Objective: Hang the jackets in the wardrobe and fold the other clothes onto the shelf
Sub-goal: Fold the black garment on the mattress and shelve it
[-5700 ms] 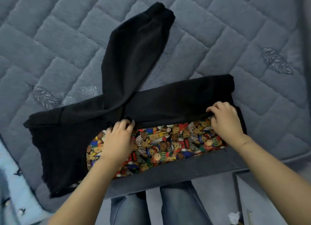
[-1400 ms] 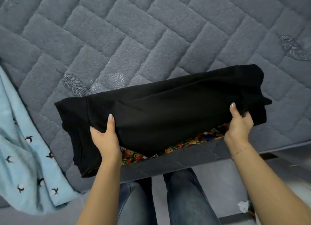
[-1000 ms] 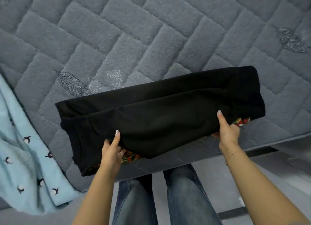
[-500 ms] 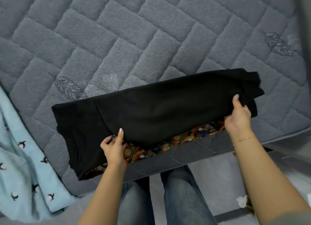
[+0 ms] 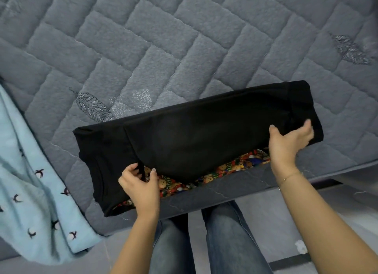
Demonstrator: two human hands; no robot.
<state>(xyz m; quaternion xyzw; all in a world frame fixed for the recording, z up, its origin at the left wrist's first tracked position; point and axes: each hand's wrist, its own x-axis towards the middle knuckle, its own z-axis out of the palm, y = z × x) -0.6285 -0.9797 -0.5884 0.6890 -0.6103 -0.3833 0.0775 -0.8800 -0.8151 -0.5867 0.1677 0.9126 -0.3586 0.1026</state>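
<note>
garment point(image 5: 200, 134) on mattress point(image 5: 163, 48) near edge | cloth point(image 5: 30, 191) left

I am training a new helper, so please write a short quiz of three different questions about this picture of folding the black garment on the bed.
1. True or false: both hands hold the black garment.
2. Which cloth lies at the left edge of the bed? A) light blue cloth with small birds B) red towel C) white sheet
3. Fill in: along the near edge of the garment shows a colourful ____ print.

Key:
1. True. The left hand pinches the near edge; the right hand grips the right end.
2. A, the blue cloth.
3. Teddy bear, on the lining.
</note>
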